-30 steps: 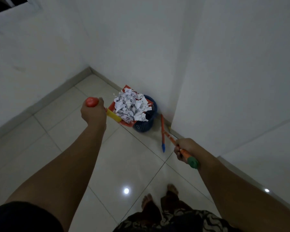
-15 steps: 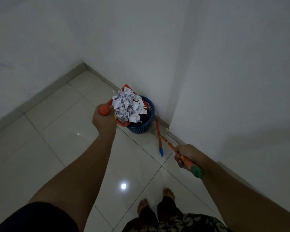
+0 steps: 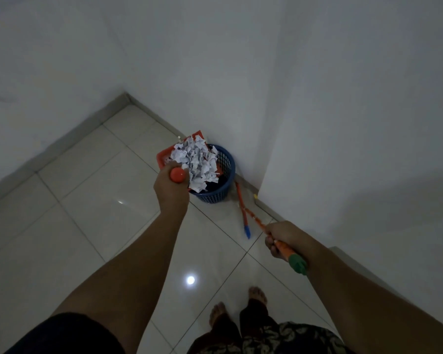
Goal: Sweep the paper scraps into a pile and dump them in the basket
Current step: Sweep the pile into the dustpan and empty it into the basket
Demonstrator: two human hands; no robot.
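My left hand [image 3: 170, 189] grips the red-capped handle of an orange dustpan [image 3: 165, 155]. The pan is tilted over a blue mesh basket [image 3: 221, 185] that stands on the floor by the wall corner. A heap of white paper scraps [image 3: 196, 162] covers the pan and slides toward the basket's mouth. My right hand [image 3: 283, 237] holds an orange broom handle [image 3: 256, 219] with a green end cap; its lower end runs toward the wall base right of the basket.
A second orange stick with a blue tip [image 3: 243, 213] lies on the pale floor tiles right of the basket. White walls close in behind and to the right, with a jutting corner [image 3: 262, 190]. My bare feet [image 3: 237, 305] stand below.
My left hand has swung right and raised the dustpan handle, tipping the pan over the basket; the scraps have shifted toward the basket. My right hand has kept its hold on the broom.
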